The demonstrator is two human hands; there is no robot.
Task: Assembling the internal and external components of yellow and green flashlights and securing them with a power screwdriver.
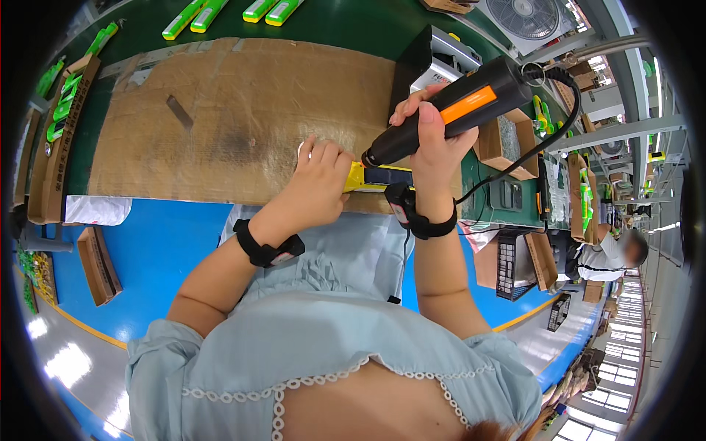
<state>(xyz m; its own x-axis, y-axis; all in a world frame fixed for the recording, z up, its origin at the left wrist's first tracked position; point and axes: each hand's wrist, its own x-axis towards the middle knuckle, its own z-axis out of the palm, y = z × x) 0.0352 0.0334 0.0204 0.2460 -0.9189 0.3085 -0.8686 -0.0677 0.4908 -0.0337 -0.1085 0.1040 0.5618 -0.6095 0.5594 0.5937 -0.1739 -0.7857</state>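
Note:
My right hand (440, 154) is wrapped round a thick black electric screwdriver (401, 140) with an orange stripe. A black cord runs from the tool's back end. Its tip points down and left, at a yellow device (355, 178) with a dark panel, lying near the front edge of a cardboard sheet (243, 110). The frame does not show clearly whether tip and device touch. Closed over the device's left end, my left hand (315, 185) hides that part of it. Something small and white shows past its fingers. Both wrists wear black straps.
Several green-and-white devices (209, 15) lie at the bench's far edge. A silver-black machine (441, 59) stands behind the screwdriver, a cardboard box of small parts (509, 143) to the right. A long carton of green devices (55, 173) stands at left. A person (607, 253) is farther right.

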